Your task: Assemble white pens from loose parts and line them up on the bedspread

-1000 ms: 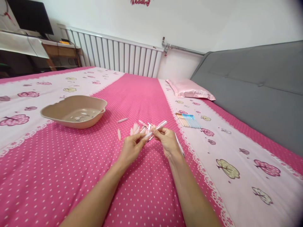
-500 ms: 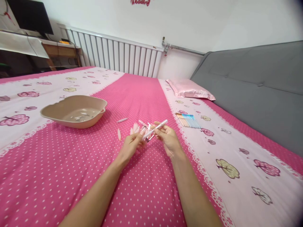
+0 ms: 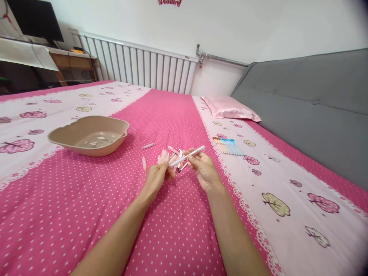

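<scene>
My right hand [image 3: 204, 170] pinches a thin white pen [image 3: 188, 155] that slants up to the right over the pink dotted bedspread [image 3: 161, 226]. Its lower left end meets the closed fingertips of my left hand [image 3: 156, 177]. Just beyond my fingers lies a small heap of pale pink pen parts [image 3: 170, 155]. Two loose pink caps [image 3: 144, 163] lie left of the heap. A row of finished pens with blue and orange ends [image 3: 228, 146] rests on the bed to the right.
A beige plastic basin [image 3: 89, 135] with a few small bits inside sits at the left. A pink pillow [image 3: 230, 108] lies by the grey headboard [image 3: 313, 103]. A white radiator [image 3: 135, 65] and a desk with a monitor [image 3: 37, 23] stand behind the bed.
Both hands have drifted slightly left and away from me with the pen. The left fingertips have slid towards the pen's lower end.
</scene>
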Demonstrator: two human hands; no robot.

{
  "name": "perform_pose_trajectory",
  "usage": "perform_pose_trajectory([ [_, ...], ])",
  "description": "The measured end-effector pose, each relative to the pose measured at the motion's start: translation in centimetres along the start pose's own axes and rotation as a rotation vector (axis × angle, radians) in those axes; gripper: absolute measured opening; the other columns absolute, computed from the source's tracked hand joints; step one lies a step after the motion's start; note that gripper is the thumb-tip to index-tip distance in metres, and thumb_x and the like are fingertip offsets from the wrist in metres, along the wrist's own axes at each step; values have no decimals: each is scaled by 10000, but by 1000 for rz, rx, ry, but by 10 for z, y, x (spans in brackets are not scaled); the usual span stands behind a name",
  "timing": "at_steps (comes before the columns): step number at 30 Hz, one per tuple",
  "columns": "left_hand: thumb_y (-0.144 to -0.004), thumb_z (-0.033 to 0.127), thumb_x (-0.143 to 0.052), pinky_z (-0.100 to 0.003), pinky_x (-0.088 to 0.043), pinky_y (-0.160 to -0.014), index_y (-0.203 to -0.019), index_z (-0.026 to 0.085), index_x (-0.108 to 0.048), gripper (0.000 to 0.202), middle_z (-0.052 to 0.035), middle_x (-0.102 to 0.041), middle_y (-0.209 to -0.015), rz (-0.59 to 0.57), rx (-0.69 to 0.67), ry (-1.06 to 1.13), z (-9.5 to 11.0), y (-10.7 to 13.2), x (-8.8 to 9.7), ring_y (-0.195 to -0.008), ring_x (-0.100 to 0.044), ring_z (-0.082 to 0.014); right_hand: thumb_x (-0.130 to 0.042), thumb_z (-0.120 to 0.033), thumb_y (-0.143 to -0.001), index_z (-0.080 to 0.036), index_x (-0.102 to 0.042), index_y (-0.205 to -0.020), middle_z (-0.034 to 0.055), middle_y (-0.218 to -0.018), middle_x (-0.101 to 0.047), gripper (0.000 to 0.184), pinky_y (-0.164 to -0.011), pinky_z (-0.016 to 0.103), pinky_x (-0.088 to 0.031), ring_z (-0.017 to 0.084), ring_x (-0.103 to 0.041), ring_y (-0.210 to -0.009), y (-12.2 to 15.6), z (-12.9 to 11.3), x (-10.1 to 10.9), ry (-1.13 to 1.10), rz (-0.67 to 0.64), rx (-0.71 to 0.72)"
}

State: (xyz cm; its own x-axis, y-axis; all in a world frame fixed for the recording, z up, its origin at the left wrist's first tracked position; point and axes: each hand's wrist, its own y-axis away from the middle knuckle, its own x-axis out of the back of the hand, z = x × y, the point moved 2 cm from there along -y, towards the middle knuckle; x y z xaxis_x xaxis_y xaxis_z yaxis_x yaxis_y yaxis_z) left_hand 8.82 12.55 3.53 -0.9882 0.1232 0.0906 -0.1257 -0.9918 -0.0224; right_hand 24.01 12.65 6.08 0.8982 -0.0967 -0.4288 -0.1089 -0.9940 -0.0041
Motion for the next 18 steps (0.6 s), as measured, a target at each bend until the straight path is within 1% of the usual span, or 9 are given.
perform_pose_trajectory([
  [2, -796, 596, -408, -262, -407, -551, -641, 122, -623, 543, -60, -607, -597, 46, -37, -14, 2, 0, 0, -529, -510, -129, -725, -177, -592, -180, -565, -858, 10, -834, -698, 310, -520, 191, -358, 78, -537, -609, 0, 0, 0, -11, 1, 1],
  [4, -720, 538, -576, -252, -416, -559, -833, 126, -628, 431, -53, -637, -703, 76, -128, -27, 5, 1, -1, -587, -540, -133, -726, -180, -593, -182, -565, -857, 7, -827, -697, 309, -518, 194, -361, 79, -538, -598, 0, 0, 1, -9, 9, 2],
  [6, -641, 447, -691, -239, -421, -558, -921, 141, -600, 424, -43, -643, -756, 72, -189, -30, 8, 2, -2, -623, -560, -136, -727, -187, -593, -185, -568, -847, 5, -825, -696, 300, -518, 200, -366, 83, -540, -592, 0, 0, 1, -2, 13, 4],
  [8, -638, 410, -699, -227, -410, -547, -885, 144, -599, 377, -32, -638, -733, 71, -216, -19, 9, 2, -4, -609, -558, -127, -727, -189, -591, -186, -568, -837, 6, -824, -696, 293, -523, 205, -374, 87, -546, -597, 0, 0, 0, -3, 10, 10],
  [11, -701, 452, -626, -214, -361, -504, -761, 141, -611, 317, 0, -591, -607, 55, -197, -24, 6, 0, -3, -524, -504, -101, -727, -182, -586, -186, -564, -839, 8, -828, -695, 301, -531, 205, -380, 92, -555, -618, 1, 0, 0, -5, 8, 14],
  [13, -741, 519, -547, -220, -339, -478, -664, 138, -602, 392, 10, -541, -517, 33, -110, -10, 2, -1, -2, -462, -459, -93, -728, -177, -583, -188, -565, -849, 6, -830, -695, 312, -529, 202, -377, 92, -557, -628, 1, 0, -1, -1, 12, 9],
  [15, -772, 562, -468, -231, -352, -477, -593, 138, -583, 475, 1, -522, -479, -2, -6, 45, -1, -1, -1, -434, -450, -95, -727, -173, -585, -189, -570, -856, 4, -826, -696, 313, -524, 199, -371, 92, -556, -632, 1, 1, -1, 1, 9, 2],
  [17, -788, 580, -423, -242, -380, -490, -582, 132, -581, 518, -21, -545, -495, -11, 62, 99, -2, -1, -1, -441, -473, -102, -725, -172, -591, -189, -575, -860, 3, -823, -696, 309, -526, 197, -369, 88, -550, -625, 0, 1, -1, -7, 0, 3],
  [18, -792, 579, -421, -244, -390, -498, -604, 127, -588, 517, -31, -565, -526, -4, 63, 104, -1, -1, -1, -454, -486, -104, -724, -172, -594, -188, -576, -863, 2, -820, -695, 308, -530, 195, -371, 85, -546, -620, 0, 1, -1, -13, -3, 6],
])
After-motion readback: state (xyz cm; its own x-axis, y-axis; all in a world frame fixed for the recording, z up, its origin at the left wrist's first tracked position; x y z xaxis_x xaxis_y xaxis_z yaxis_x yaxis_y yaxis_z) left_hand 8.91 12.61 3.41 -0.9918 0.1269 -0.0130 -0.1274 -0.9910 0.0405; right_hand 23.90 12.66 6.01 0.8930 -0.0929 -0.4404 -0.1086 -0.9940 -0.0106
